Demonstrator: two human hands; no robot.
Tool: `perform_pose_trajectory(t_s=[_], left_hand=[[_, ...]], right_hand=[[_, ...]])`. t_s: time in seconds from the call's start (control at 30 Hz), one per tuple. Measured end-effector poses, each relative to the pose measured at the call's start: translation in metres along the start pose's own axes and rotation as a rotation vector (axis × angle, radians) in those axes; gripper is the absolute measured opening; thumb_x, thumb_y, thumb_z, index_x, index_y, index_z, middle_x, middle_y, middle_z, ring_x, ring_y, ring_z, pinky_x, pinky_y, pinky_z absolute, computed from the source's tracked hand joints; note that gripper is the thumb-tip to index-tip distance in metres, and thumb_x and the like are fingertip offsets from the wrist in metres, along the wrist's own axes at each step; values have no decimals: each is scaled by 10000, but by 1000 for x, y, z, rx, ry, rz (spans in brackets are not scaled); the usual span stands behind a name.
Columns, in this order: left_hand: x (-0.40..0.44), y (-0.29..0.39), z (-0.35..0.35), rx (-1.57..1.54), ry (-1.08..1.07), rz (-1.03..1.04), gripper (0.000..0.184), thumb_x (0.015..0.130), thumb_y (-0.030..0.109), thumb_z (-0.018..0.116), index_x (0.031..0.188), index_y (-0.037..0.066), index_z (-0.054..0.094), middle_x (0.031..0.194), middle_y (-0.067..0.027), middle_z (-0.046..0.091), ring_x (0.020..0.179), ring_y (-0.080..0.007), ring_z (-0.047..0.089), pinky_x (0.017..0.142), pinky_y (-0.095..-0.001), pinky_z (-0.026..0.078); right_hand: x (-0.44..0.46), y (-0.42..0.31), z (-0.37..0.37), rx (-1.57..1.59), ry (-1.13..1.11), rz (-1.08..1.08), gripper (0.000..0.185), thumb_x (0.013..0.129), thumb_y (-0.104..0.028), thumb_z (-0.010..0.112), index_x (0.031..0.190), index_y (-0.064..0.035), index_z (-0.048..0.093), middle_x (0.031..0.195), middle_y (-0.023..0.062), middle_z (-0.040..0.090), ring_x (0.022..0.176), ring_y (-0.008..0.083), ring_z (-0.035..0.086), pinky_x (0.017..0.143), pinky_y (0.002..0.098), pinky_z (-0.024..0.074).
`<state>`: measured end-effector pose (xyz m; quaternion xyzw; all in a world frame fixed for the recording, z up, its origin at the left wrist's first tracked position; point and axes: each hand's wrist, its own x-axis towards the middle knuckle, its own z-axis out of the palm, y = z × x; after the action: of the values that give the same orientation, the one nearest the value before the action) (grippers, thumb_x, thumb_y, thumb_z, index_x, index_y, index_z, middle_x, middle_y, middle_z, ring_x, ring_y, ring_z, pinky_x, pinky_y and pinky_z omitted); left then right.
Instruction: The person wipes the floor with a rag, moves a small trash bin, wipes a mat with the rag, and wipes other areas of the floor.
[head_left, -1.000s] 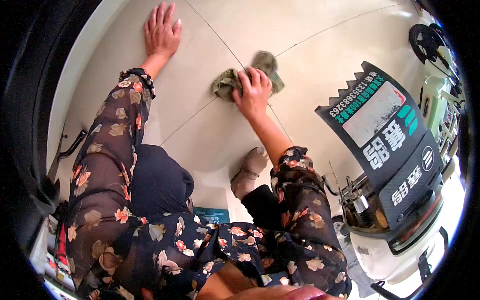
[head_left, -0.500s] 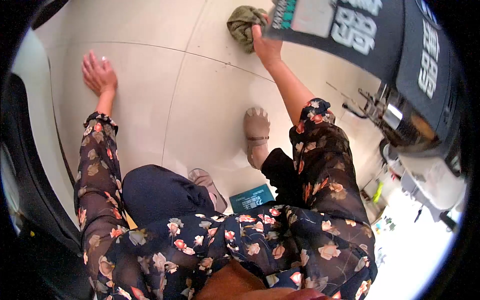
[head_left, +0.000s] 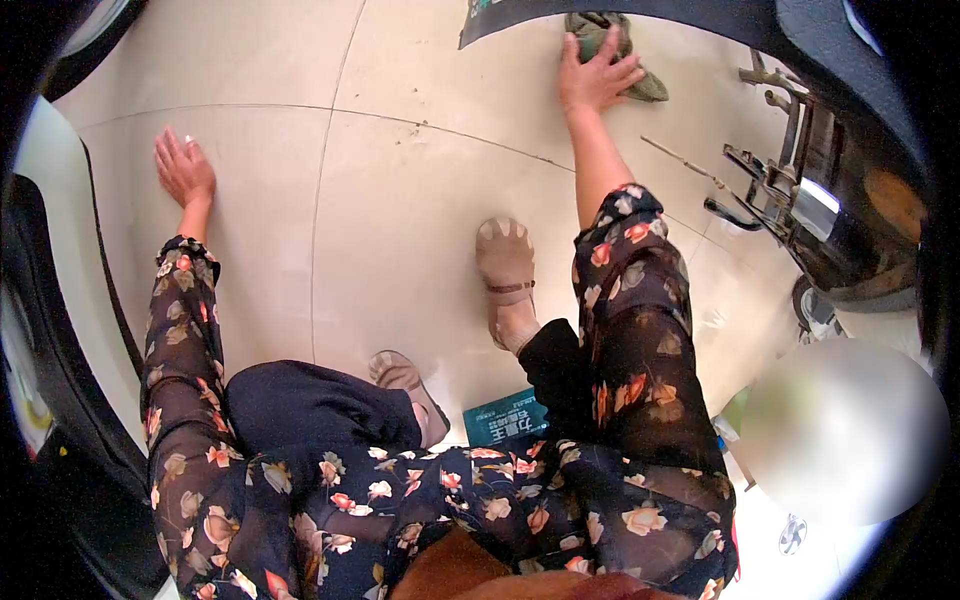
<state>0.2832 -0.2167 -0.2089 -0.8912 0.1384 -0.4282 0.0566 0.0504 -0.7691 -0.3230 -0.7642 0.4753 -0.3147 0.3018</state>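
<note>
My left hand [head_left: 185,170] lies flat on the pale tiled floor [head_left: 400,220] at the left, its fingers close to one another and nothing in it. At the upper right, my right hand [head_left: 598,80] rests with spread fingers on a crumpled olive-green cloth [head_left: 645,84], pressing it to the floor. Part of the cloth shows beyond the fingertips, under the edge of a dark mudflap [head_left: 640,8]. Small dark specks of dirt [head_left: 420,123] lie on the tiles between the hands.
On the right is the dark underside of a scooter [head_left: 840,200] with its metal stand [head_left: 765,180]. A teal box [head_left: 506,418] lies by my shoes [head_left: 506,262]. A black and white vehicle body [head_left: 60,230] borders the left side.
The cloth and my right hand have moved right across the floor, under the mudflap. My right fingers have spread over the cloth. The view has shifted, and the dirt specks now show more clearly.
</note>
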Motion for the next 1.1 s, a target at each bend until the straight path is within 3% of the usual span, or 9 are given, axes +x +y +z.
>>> perform_pose_trajectory(t_s=[0.2,0.37,0.4,0.6,0.8,0.9,0.93,1.0,1.1], left_hand=[[6,6,6,-39,-8,5,547,960,359,455,1448,123,386,1481,-141,387,1364,-328,345,1124,-456,275],[14,17,7,-29,-17,-44,547,959,378,444,1458,163,380,1498,-115,371,1378,-314,330,1119,-470,269],[16,13,11,-37,-7,-37,548,959,383,442,1460,170,378,1501,-111,368,1379,-311,329,1118,-470,269],[8,-16,18,-71,7,-32,544,958,385,442,1455,171,389,1501,-108,369,1375,-312,333,1118,-470,269],[3,-35,25,-48,16,-34,533,958,381,441,1439,155,410,1494,-116,376,1370,-317,337,1113,-478,274],[10,-78,28,-68,-24,-68,533,956,384,439,1434,150,412,1496,-117,371,1365,-316,342,1103,-486,283],[15,-90,32,-71,-14,-68,535,955,388,439,1434,152,413,1497,-116,370,1366,-315,338,1105,-488,276],[24,-116,48,-40,49,-27,539,958,387,446,1437,143,407,1492,-117,376,1308,-299,412,1040,-495,355],[38,-141,45,-125,44,-42,555,958,375,449,1467,174,354,1508,-115,353,1377,-325,329,1121,-492,255]], right_hand=[[36,19,-15,32,302,483,633,852,-494,615,1380,-196,432,1388,208,398,1307,401,314,978,596,322],[30,22,50,-17,351,-217,415,773,-383,684,1016,-47,681,1009,193,629,1066,388,519,949,484,384],[17,-11,48,252,318,-313,471,743,-368,707,1076,-39,658,1031,195,640,1075,371,537,940,465,407],[-70,-96,34,178,110,-893,447,638,-332,756,1009,-97,671,993,145,654,1024,355,565,926,456,425],[-5,14,28,-4,371,-359,356,728,-268,684,1035,-89,679,1016,140,677,989,327,600,885,451,447],[-26,-29,15,-91,332,472,477,836,-386,618,1213,-93,587,1243,196,568,1171,405,473,971,509,379],[-18,-24,39,-192,416,513,619,779,-535,643,1233,-119,578,1196,170,599,1089,402,533,922,512,449],[-19,-56,60,-237,382,496,611,792,-517,640,1253,-122,568,1216,169,592,1110,399,526,942,502,434],[-5,-129,89,-222,243,151,601,811,-490,634,1283,-127,552,1246,169,582,1141,395,515,972,486,411]])
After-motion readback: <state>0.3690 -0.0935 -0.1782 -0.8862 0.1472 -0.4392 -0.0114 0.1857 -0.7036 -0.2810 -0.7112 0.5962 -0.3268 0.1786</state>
